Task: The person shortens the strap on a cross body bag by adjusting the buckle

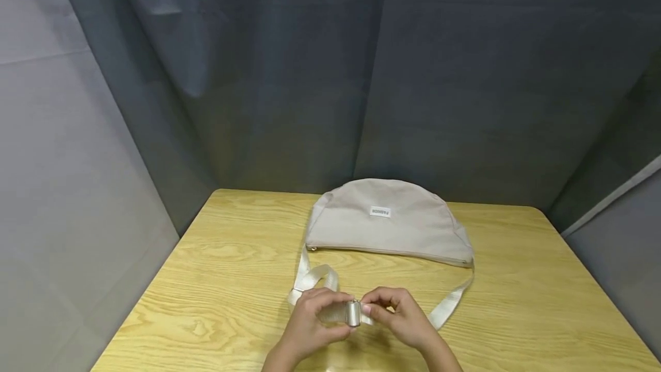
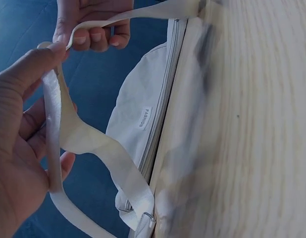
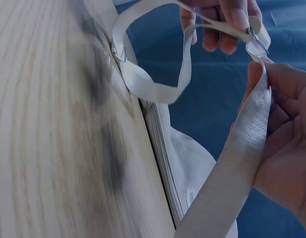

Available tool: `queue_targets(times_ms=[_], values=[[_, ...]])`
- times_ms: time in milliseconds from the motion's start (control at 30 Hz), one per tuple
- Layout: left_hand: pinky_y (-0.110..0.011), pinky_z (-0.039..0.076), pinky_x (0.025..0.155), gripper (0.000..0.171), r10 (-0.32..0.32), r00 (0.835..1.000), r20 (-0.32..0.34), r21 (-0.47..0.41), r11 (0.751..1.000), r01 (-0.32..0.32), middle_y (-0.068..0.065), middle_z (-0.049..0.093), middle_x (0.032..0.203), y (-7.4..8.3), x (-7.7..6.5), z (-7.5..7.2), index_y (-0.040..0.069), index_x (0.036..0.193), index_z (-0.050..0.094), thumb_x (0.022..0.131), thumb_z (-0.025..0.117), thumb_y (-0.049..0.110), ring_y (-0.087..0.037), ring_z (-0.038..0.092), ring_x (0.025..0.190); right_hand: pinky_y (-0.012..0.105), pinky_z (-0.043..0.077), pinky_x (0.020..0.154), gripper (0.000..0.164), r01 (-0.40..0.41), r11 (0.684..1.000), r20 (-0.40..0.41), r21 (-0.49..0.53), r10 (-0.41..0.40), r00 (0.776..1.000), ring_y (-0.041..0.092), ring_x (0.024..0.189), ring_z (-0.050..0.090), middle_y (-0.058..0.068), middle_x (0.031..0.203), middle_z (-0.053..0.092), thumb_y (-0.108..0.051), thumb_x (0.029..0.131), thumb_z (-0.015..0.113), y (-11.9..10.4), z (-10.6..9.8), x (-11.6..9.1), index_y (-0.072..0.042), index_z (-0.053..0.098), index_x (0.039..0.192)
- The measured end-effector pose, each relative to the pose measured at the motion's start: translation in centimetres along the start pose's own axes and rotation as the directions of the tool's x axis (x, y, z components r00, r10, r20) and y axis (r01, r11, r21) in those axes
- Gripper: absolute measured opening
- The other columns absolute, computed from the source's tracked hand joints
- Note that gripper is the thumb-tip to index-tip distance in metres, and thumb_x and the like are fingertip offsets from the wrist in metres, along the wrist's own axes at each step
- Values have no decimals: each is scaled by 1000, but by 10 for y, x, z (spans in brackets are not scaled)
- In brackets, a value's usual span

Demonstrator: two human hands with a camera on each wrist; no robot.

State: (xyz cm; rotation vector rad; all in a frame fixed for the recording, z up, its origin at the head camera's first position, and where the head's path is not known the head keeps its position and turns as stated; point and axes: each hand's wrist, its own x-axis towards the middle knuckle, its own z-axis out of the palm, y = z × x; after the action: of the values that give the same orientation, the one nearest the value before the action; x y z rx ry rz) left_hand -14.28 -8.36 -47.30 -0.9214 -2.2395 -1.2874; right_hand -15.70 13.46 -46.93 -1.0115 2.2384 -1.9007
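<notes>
A pale beige shoulder bag point(image 1: 392, 231) with a small label lies on the table, its strap drawn toward me. Near the front, my left hand point(image 1: 315, 317) grips the strap at its metal slider buckle point(image 1: 353, 313), thumb and fingers at the buckle's edges. My right hand point(image 1: 397, 314) pinches the strap webbing just right of the buckle. In the left wrist view the strap point(image 2: 54, 129) loops past the left palm. The right wrist view shows the webbing point(image 3: 242, 134) running down from the right fingertips, and the buckle point(image 3: 253, 38) between both hands.
The wooden table point(image 1: 206, 280) has its far edge against a dark curtain point(image 1: 289, 102). A grey panel point(image 1: 77, 188) stands along the left side. A metal ring point(image 1: 296, 290) joins the strap near the bag's left end.
</notes>
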Motion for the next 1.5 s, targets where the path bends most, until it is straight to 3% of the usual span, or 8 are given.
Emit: queue_targets(times_ms=[167, 433, 567, 800, 967, 1033, 1200, 1500], values=[[-35, 43, 80, 45, -7, 1000, 6, 4, 1000, 7, 15, 65, 97, 0, -2, -2, 20, 102, 69, 61, 86, 15, -6, 57, 88, 29, 50, 59, 9, -38, 999, 10, -25, 38, 999, 9, 73, 58, 6, 87, 68, -5, 89, 61, -3, 2, 1, -3, 68, 94], [-32, 43, 78, 45, 90, 994, -63, 31, 996, -88, 11, 66, 95, -1, 2, -10, 18, 101, 69, 60, 87, 18, -8, 59, 86, 30, 50, 63, 12, -145, 983, 22, -112, 149, 989, 14, 74, 59, 2, 87, 67, -13, 89, 63, -2, -15, -6, -7, 69, 96], [-31, 45, 76, 45, 125, 989, -77, 22, 992, -123, 6, 67, 93, -2, 3, -13, 14, 101, 69, 60, 87, 17, -11, 60, 85, 29, 49, 61, 10, -141, 983, -9, -116, 141, 990, 12, 75, 58, 2, 88, 67, -13, 89, 63, -1, -19, -8, -6, 70, 93], [-33, 46, 75, 46, 7, 999, -40, -62, 998, -9, 4, 68, 95, -1, 4, -10, 12, 101, 68, 59, 87, 11, -15, 60, 86, 29, 50, 60, 9, -48, 998, -2, -36, 48, 999, 10, 74, 57, 10, 88, 67, -4, 89, 60, -1, -15, -3, -1, 68, 94], [-33, 49, 72, 41, -63, 998, 29, -148, 987, 67, -1, 68, 96, 23, 15, -17, 7, 101, 68, 63, 83, 1, -18, 62, 83, 29, 50, 61, 10, -9, 1000, 16, 26, 9, 1000, 10, 74, 57, 11, 88, 67, -1, 89, 59, -1, -7, 4, 0, 67, 95], [-33, 50, 69, 41, -52, 998, 37, -171, 984, 57, -5, 68, 94, 27, 18, -17, 3, 99, 68, 62, 82, -5, -20, 62, 81, 30, 50, 62, 10, -3, 999, 20, 43, 2, 1000, 11, 75, 58, 10, 89, 67, -1, 89, 59, -2, -3, 6, 0, 67, 96], [-32, 49, 71, 43, 0, 1000, 8, -106, 994, 1, 2, 68, 94, 6, 11, -7, 10, 100, 69, 61, 84, 2, -15, 62, 83, 31, 51, 64, 14, -50, 999, 31, 15, 49, 998, 14, 77, 58, 7, 91, 67, -7, 90, 60, -2, -5, 8, -2, 67, 101], [-35, 44, 78, 43, -13, 1000, -22, -63, 998, 12, 11, 66, 97, 1, 14, -9, 19, 104, 68, 64, 84, 12, -11, 59, 88, 31, 51, 68, 12, -113, 993, 37, -35, 114, 993, 14, 81, 60, 9, 92, 67, -9, 89, 61, 3, -25, 4, -1, 68, 96]])
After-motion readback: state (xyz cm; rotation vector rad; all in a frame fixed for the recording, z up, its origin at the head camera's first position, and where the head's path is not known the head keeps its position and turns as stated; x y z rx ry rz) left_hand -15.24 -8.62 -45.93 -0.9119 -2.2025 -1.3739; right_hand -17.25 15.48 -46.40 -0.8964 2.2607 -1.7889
